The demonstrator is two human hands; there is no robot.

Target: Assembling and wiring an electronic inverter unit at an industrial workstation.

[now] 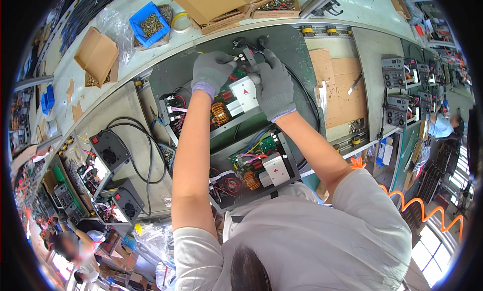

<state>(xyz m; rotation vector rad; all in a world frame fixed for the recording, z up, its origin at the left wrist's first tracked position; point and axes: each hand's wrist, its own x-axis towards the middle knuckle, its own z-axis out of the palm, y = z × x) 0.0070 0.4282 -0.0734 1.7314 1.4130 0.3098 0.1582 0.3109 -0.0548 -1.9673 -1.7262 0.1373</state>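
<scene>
My left hand (pixel 214 72), in a grey glove, is closed at the far end of an open electronic unit (pixel 220 113). Its fingertips come together beside a small panel (pixel 246 55) with black and white parts. My right hand (pixel 274 87), gloved alike, bends its fingers toward the same spot, and its thumb presses inward. Whatever is pinched in either hand is too small or hidden to name. Inside the unit are a copper-wound coil (pixel 220 113) and a silver heat sink block (pixel 243 95). A second open unit (pixel 274 170) lies nearer my body.
A black cable (pixel 307 89) curves along the mat's right side. Beyond the bench stand a blue bin (pixel 149 24) of screws and open cardboard boxes (pixel 97 57). More units (pixel 108 150) with cables sit at left; others (pixel 397 110) are stacked at right. A person (pixel 75 248) works at lower left.
</scene>
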